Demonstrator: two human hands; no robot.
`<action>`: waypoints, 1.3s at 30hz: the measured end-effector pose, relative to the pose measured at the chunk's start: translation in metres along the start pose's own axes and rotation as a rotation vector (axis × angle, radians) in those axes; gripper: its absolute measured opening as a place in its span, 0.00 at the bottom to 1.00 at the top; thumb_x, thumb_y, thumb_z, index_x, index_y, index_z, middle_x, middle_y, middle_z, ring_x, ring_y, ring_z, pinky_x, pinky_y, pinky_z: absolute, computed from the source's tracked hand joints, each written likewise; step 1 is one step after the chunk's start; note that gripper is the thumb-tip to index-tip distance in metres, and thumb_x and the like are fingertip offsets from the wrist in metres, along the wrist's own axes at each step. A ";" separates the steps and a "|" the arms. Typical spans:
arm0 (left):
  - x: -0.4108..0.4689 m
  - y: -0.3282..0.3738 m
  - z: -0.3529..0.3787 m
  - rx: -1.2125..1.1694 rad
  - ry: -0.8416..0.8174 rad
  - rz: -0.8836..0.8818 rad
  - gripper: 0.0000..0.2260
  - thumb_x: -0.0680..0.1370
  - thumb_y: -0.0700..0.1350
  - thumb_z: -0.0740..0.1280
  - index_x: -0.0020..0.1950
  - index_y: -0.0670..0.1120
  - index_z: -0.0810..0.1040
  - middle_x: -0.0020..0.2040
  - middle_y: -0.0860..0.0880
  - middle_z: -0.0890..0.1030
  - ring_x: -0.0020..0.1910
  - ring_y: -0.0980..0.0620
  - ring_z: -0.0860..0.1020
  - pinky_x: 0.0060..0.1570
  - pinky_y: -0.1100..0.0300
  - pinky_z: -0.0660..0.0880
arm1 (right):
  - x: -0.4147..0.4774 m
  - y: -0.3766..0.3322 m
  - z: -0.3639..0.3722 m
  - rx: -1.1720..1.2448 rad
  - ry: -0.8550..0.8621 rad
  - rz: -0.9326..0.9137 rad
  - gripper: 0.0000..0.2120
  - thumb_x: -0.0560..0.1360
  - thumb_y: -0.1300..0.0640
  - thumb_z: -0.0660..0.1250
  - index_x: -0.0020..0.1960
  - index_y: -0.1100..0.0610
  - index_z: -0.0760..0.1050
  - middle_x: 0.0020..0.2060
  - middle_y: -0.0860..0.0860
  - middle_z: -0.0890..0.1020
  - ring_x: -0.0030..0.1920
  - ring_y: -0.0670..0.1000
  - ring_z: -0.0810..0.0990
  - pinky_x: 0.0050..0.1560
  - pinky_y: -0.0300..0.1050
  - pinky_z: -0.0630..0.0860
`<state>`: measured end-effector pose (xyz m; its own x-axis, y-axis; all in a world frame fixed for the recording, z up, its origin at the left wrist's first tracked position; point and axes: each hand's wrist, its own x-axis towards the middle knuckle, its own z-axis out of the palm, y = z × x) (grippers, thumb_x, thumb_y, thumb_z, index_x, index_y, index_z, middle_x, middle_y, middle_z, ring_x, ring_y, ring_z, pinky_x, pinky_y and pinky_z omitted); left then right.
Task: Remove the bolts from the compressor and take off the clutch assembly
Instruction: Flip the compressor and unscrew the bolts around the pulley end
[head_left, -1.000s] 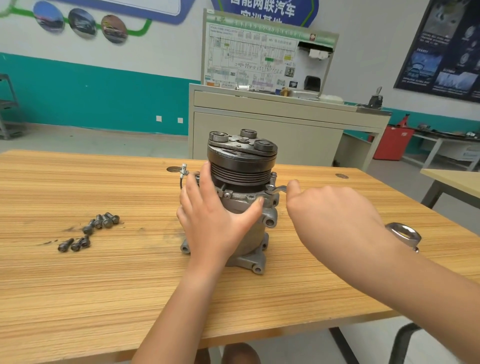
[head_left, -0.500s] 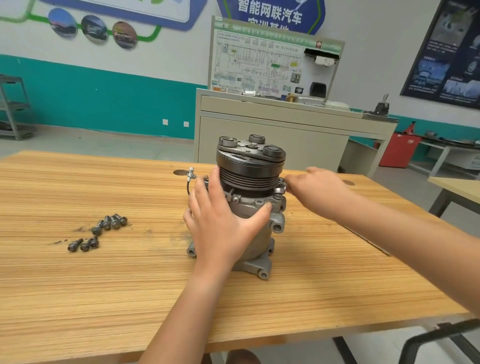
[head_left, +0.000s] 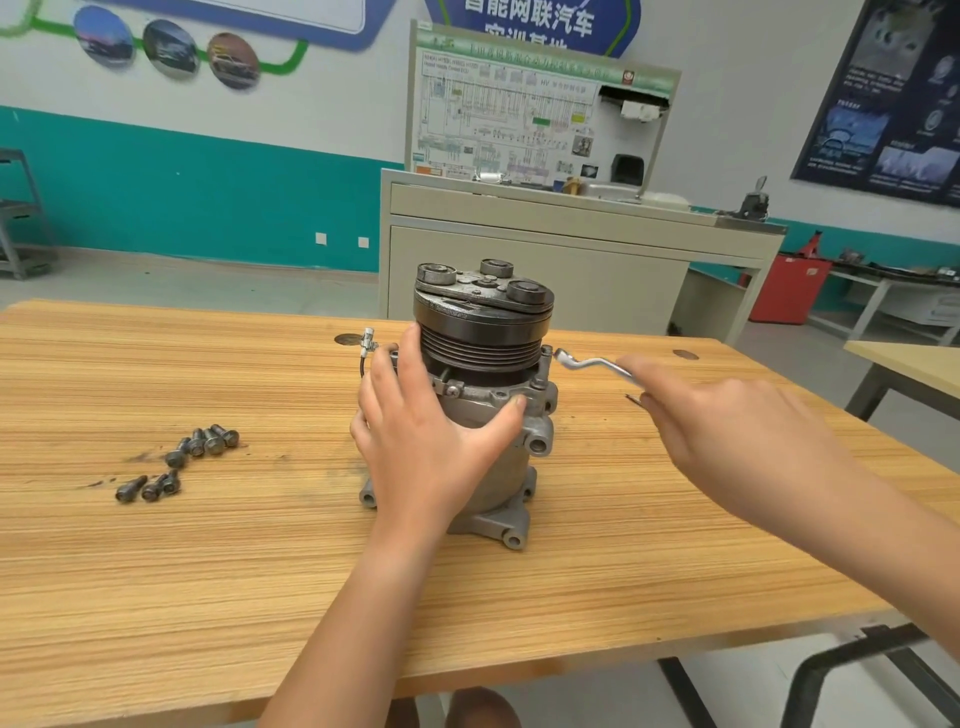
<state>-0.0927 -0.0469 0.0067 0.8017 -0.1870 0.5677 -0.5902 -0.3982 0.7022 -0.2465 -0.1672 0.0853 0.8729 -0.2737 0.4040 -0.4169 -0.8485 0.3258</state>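
Note:
A grey compressor (head_left: 496, 467) stands upright on the wooden table (head_left: 208, 571). Its dark ribbed clutch assembly (head_left: 483, 317) sits on top. My left hand (head_left: 431, 431) wraps around the front of the compressor body, fingers on the left side, thumb on the right. My right hand (head_left: 727, 431) grips the handle of a silver offset wrench (head_left: 589, 364). The wrench's ring end sits at a bolt on the compressor's upper right flange (head_left: 545, 358). Several removed bolts (head_left: 182, 460) lie loose on the table to the left.
A short black wire with a white connector (head_left: 367, 345) sticks out at the compressor's left. Behind the table stands a beige training bench with a wiring board (head_left: 535, 228). Another table corner (head_left: 904, 364) is at the right.
My right hand has swung the wrench from close to the compressor out to the right, so the handle now shows. My left hand has kept its hold on the body.

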 end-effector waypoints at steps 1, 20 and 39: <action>0.000 0.000 0.000 0.000 -0.002 0.001 0.46 0.62 0.70 0.62 0.75 0.50 0.55 0.73 0.47 0.61 0.73 0.46 0.57 0.68 0.43 0.60 | -0.001 -0.004 -0.003 -0.034 -0.019 0.000 0.21 0.81 0.53 0.49 0.71 0.41 0.48 0.27 0.47 0.68 0.27 0.49 0.66 0.25 0.42 0.58; -0.001 0.001 0.001 -0.002 0.011 0.000 0.47 0.62 0.70 0.62 0.75 0.49 0.55 0.73 0.46 0.62 0.73 0.45 0.57 0.68 0.43 0.60 | 0.011 -0.047 -0.037 -0.275 -0.267 0.017 0.33 0.73 0.69 0.55 0.75 0.57 0.46 0.28 0.48 0.63 0.25 0.50 0.59 0.20 0.41 0.55; 0.016 -0.018 -0.002 -0.054 -0.040 0.087 0.47 0.60 0.72 0.58 0.75 0.51 0.54 0.73 0.50 0.62 0.71 0.49 0.58 0.69 0.44 0.58 | 0.038 0.008 0.006 -0.296 -0.010 -0.392 0.25 0.80 0.54 0.46 0.74 0.48 0.40 0.35 0.47 0.73 0.31 0.50 0.70 0.28 0.40 0.66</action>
<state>-0.0697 -0.0405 0.0043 0.7495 -0.2551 0.6109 -0.6614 -0.3297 0.6737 -0.2149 -0.1869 0.0985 0.9803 0.0350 0.1945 -0.1094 -0.7235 0.6816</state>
